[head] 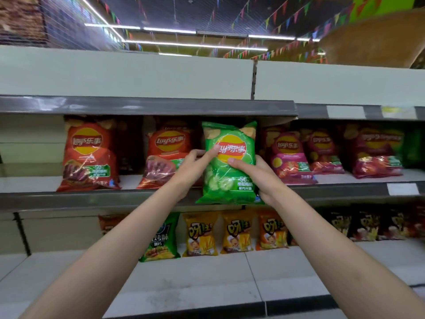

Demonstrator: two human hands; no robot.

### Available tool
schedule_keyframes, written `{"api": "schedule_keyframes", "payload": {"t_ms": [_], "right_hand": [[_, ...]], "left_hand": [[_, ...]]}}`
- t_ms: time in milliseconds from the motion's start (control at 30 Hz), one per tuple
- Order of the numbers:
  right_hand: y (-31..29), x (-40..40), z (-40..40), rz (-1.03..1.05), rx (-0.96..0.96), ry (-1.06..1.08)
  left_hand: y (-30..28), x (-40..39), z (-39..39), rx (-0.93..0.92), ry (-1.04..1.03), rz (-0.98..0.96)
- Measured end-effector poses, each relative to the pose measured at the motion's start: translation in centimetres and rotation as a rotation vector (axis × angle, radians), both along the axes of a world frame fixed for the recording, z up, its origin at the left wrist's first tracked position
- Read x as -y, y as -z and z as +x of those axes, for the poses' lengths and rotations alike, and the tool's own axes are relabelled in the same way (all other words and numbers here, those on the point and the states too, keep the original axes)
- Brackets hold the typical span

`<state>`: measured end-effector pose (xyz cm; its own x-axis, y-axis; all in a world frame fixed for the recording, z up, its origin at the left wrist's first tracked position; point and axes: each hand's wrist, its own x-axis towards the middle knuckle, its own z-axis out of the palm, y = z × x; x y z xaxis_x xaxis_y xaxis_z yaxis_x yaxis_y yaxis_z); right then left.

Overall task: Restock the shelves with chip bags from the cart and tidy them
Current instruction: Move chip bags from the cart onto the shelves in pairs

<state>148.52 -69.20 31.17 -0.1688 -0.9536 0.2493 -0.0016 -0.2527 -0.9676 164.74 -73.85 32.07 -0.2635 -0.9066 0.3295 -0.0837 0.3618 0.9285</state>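
Observation:
A green chip bag [227,178] stands upright at the front lip of the middle shelf [92,199], between the red bags and the magenta bags. My left hand [193,166] grips its left edge, thumb on the logo. My right hand [255,173] holds its right side, thumb across the front. Two red chip bags [88,153] [165,155] stand to the left. Several magenta chip bags [289,155] line the shelf to the right. The cart is out of view.
The top shelf edge [147,105] hangs just above the green bag. On the lower shelf [230,272] stand a dark green bag [161,238], several yellow and orange snack bags [200,233] and dark bags [365,224] at right. Bare shelf board lies at far left.

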Motion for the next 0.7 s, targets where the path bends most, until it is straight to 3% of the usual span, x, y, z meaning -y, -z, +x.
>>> {"api": "schedule_keyframes", "payload": {"t_ms": [67,200,700], "right_hand": [[0.3,-1.8,-1.8,-0.015,-0.001,0.002],[1.0,-6.0,-6.6,0.006,-0.01,0.067],[2.7,-21.1,-26.9,0.091,0.001,0.325]], "left_hand": [[0.6,-1.9,-2.3,0.016,0.126,0.04],[1.8,-5.3,-8.2,-0.124,0.364,0.188],[4.3,-16.7,-30.4,-0.068,0.584,0.143]]}}
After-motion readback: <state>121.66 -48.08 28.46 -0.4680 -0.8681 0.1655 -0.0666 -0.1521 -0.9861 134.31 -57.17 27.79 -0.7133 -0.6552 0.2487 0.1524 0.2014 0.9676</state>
